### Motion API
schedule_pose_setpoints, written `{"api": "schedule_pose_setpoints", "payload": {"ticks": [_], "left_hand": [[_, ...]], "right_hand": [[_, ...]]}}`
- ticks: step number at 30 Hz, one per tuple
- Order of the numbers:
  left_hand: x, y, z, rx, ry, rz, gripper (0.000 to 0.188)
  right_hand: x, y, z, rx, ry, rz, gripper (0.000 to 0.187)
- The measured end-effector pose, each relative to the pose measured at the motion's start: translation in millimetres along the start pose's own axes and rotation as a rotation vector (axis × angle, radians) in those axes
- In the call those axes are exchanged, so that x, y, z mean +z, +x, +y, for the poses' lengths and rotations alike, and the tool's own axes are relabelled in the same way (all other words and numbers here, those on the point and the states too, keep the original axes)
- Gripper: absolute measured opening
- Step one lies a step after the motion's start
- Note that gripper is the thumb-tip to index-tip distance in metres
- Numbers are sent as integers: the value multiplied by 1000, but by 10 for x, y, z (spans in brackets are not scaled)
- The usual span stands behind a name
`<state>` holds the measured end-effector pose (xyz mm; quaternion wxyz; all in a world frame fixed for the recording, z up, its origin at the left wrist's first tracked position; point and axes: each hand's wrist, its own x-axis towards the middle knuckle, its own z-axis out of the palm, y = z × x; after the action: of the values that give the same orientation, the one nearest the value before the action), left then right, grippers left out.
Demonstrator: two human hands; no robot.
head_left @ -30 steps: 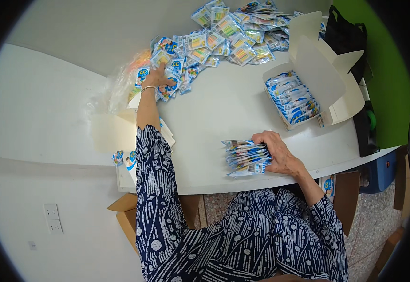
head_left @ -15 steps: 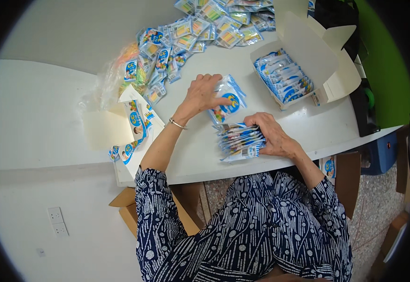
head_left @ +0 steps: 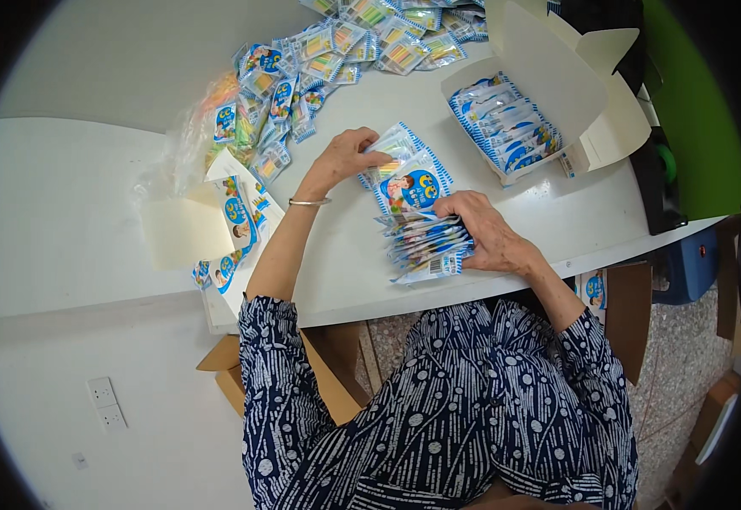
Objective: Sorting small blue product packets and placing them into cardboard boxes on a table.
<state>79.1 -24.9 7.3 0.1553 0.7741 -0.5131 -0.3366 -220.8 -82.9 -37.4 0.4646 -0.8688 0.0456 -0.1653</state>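
Observation:
My right hand point(head_left: 491, 234) is closed around the right end of a row of small blue-and-white sachets point(head_left: 426, 242), standing packed together at the table's front edge. A sachet with a blue oval logo point(head_left: 411, 185) lies face up against the far side of that row, beside my right fingertips. Partly under it is another sachet point(head_left: 398, 146), whose clear side shows coloured sticks. My left hand point(head_left: 349, 161) pinches this one at its left edge, thumb on top and the other fingers partly hidden. A bracelet circles my left wrist.
At the back a pile of similar sachets point(head_left: 319, 64) spreads over the white table. An open white carton point(head_left: 506, 174) at the right holds a row of sachets. Flattened printed cartons point(head_left: 239, 225) lie left, near a clear plastic bag point(head_left: 183, 153). Cardboard boxes stand below the table.
My left hand has drawn slightly left, off the logo sachet, which now rests against the row. A second sachet shows beneath it. My right hand keeps its grip on the row.

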Motion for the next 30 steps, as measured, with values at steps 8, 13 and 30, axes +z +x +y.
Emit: {"api": "schedule_pose_setpoints", "payload": {"ticks": [8,13,30], "left_hand": [[184,-387,267,77,-411,-124,38],[201,-559,367,81,-579,-238,50],[358,-719,336,269,-421,-142,57]], "right_hand": [[-7,7,22,-32,-7,23,64],[-14,16,-1,-48,-15,31,64],[20,-13,-49,-4,-101,133,73]]}}
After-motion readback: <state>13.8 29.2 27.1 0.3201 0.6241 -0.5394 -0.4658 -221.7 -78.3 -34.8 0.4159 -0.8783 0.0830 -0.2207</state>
